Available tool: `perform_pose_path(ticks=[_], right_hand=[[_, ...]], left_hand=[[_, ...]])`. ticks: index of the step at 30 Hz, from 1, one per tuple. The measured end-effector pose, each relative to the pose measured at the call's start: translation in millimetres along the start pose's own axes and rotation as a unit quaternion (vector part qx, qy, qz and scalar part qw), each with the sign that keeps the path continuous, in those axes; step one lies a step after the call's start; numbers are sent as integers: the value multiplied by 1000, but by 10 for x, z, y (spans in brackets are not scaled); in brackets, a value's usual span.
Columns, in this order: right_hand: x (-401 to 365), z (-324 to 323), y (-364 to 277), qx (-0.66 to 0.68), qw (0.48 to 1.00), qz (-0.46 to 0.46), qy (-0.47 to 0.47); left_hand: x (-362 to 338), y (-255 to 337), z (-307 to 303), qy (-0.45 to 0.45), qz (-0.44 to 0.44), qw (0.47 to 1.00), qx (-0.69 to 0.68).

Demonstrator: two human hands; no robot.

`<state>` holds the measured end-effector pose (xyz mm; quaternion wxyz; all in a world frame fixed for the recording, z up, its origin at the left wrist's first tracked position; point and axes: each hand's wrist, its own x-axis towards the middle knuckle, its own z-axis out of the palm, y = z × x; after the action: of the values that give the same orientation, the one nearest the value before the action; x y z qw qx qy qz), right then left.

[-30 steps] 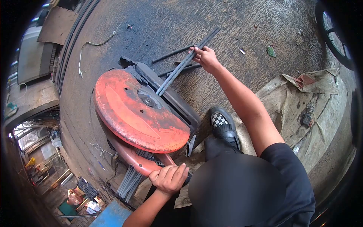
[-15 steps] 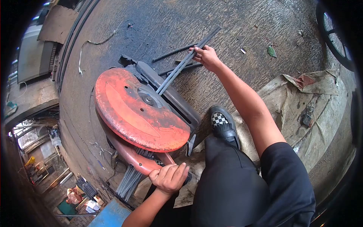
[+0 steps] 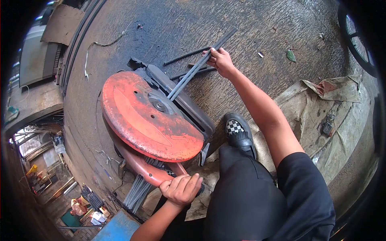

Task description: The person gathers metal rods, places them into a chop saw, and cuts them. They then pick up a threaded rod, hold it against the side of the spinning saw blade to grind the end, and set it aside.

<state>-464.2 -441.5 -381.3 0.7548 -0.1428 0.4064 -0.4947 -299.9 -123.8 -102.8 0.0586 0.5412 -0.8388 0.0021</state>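
A cut-off saw with a worn red disc-shaped guard (image 3: 140,128) stands in the middle of the view. My left hand (image 3: 181,188) is wrapped around its red handle (image 3: 155,176), low in the frame. Above and to the right, my right hand (image 3: 220,61) grips two grey metal rods (image 3: 197,66) lying side by side. Their near ends reach the dark base (image 3: 181,100) beside the guard; whether they touch a blade is hidden. A bundle of similar rods (image 3: 138,193) sticks out below the guard on the left.
More rods (image 3: 187,55) lie on the wet, stained floor (image 3: 265,28) beyond the saw. My shoe (image 3: 238,130) is close to the base. A dirty tarp (image 3: 309,116) spreads on the right, with a dark wheel (image 3: 358,40) behind. A blue surface (image 3: 118,228) is at lower left.
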Motion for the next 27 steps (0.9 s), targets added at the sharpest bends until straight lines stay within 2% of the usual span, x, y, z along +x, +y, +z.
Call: perform_pose_path(ticks=[7, 16, 27], right_hand=[[5, 12, -6, -10, 1000, -16, 12], [66, -24, -51, 2, 1000, 12, 21], [49, -15, -127, -44, 999, 10, 15]], left_hand=[[-5, -9, 4, 2, 6, 1000, 5], [1, 2, 0, 1, -1, 1000, -2], [1, -6, -4, 0, 2, 1000, 6]])
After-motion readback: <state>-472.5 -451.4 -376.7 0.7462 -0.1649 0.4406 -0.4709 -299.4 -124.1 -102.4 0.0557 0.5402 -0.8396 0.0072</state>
